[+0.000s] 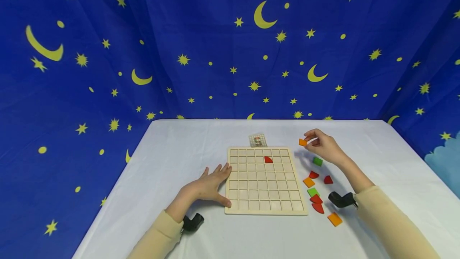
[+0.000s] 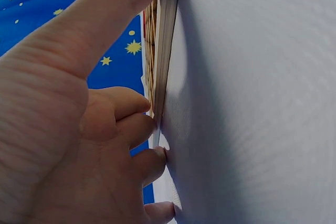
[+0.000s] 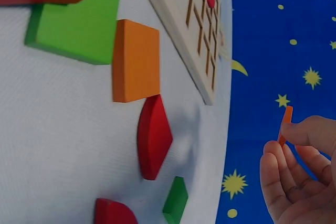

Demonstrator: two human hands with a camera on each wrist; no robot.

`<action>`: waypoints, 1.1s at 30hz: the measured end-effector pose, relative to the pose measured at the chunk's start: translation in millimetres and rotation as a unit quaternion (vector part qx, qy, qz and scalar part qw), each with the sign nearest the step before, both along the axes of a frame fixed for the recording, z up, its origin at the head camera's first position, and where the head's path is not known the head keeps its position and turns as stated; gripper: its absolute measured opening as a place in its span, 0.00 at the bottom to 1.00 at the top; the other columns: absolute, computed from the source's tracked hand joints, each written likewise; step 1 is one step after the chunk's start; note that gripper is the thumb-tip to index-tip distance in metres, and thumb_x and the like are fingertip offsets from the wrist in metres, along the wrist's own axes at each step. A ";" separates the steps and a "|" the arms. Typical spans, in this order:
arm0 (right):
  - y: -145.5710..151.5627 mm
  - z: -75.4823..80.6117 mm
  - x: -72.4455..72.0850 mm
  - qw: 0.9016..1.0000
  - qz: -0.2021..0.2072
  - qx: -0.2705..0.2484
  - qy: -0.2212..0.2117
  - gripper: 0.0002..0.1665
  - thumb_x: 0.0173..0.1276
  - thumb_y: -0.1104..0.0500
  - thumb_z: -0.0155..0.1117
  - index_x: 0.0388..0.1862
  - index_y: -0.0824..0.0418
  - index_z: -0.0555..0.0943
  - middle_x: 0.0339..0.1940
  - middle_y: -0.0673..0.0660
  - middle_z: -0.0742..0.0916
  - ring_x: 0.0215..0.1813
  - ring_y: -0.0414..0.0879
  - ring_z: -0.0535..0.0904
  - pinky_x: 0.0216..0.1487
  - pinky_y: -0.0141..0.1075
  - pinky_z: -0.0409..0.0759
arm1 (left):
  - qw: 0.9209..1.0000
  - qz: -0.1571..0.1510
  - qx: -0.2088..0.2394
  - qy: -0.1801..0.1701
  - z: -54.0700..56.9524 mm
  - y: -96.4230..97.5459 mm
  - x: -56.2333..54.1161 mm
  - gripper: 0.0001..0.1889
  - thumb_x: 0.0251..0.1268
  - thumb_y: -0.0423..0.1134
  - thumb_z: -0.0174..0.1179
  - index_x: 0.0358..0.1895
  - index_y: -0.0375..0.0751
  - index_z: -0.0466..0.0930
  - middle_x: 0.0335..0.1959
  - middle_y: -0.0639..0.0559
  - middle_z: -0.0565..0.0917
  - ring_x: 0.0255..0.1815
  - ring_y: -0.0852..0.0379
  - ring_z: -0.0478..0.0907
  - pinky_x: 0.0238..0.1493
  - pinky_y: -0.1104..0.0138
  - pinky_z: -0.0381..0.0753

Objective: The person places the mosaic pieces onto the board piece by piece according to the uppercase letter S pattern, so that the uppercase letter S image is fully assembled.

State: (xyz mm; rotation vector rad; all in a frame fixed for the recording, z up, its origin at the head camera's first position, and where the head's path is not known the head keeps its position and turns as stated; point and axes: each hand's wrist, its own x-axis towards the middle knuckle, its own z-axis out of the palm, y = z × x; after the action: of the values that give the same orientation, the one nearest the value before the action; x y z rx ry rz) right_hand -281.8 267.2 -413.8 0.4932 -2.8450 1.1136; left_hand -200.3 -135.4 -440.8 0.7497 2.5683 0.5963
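Between thumb and fingers, my right hand pinches an orange square tile, raised above the table beyond the board's far right corner. The right wrist view shows this orange tile edge-on. My left hand rests with spread fingers along the left edge of the wooden grid board, thumb near its front left corner. In the left wrist view, the fingertips lie right at the board's side. One red quarter-circle tile sits in a cell of the second row from the far side.
Right of the board lie loose tiles: a dark green one, a light green one, several red quarter-circles and orange squares. A small pattern card touches the board's far edge. Behind the white table hangs a blue starry curtain.
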 end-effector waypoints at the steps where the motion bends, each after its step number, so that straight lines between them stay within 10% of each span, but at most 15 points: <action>1: 0.1 1.1 0.2 1.000 0.000 -0.001 0.001 0.23 0.62 0.69 0.62 0.55 0.73 0.71 0.46 0.67 0.81 0.43 0.57 0.80 0.42 0.44 0.80 | 1.000 0.000 0.000 0.000 0.1 0.0 0.1 0.61 0.42 0.62 0.70 0.75 0.37 0.46 0.76 0.45 0.44 0.75 0.45 0.37 0.68 0.43 0.31; 33: -25.7 17.9 4.2 0.998 0.040 -0.038 0.018 0.20 0.62 0.70 0.62 0.53 0.69 0.72 0.46 0.65 0.82 0.42 0.54 0.80 0.41 0.35 0.80 | 1.000 -0.003 -0.004 0.003 -1.5 -0.6 -0.5 0.61 0.42 0.63 0.70 0.75 0.37 0.45 0.76 0.44 0.44 0.75 0.45 0.37 0.67 0.42 0.32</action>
State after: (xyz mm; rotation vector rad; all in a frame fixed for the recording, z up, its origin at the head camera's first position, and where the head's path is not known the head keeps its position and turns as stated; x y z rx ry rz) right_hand -277.6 241.4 -395.9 0.6193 -2.7626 1.2088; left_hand -200.7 -136.1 -442.4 0.7579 2.5709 0.5836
